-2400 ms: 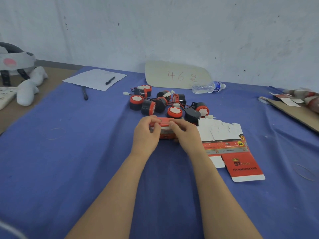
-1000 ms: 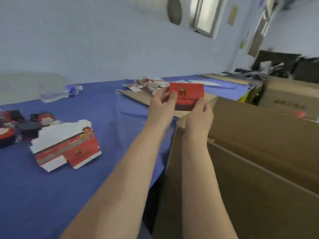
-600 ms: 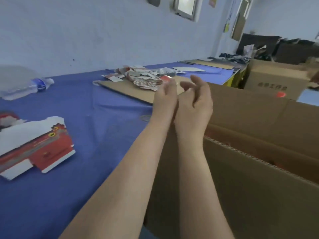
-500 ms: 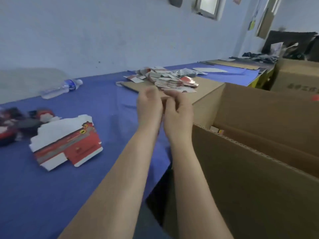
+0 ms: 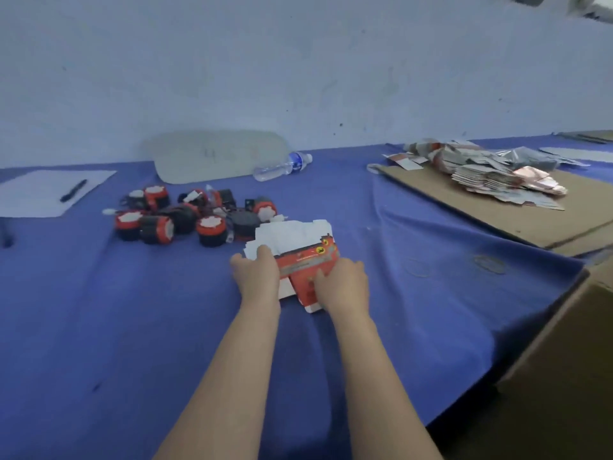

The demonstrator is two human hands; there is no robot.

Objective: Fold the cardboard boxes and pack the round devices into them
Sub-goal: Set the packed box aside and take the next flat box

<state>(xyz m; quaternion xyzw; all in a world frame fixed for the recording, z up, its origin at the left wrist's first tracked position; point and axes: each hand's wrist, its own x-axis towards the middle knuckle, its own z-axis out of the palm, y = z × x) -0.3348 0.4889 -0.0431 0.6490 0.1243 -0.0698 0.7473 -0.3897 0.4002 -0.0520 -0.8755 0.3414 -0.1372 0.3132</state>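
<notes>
Blue cloth covers your desk; flat red-and-white cardboard box blanks lie mid-desk, just beside the cluster of round red-and-black devices; your left hand rests on their white flaps, grip apart, fingers straight; your right hand touches the red panel, and you cannot tell whether its grip is closed; a brown corrugated carton stands at the right.

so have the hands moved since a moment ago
Yes: the left hand and right hand came left from the brown cardboard box onto the flat red-and-white cardboard blanks.

Red-and-white flat boxes, red-black round devices, blue tablecloth
</notes>
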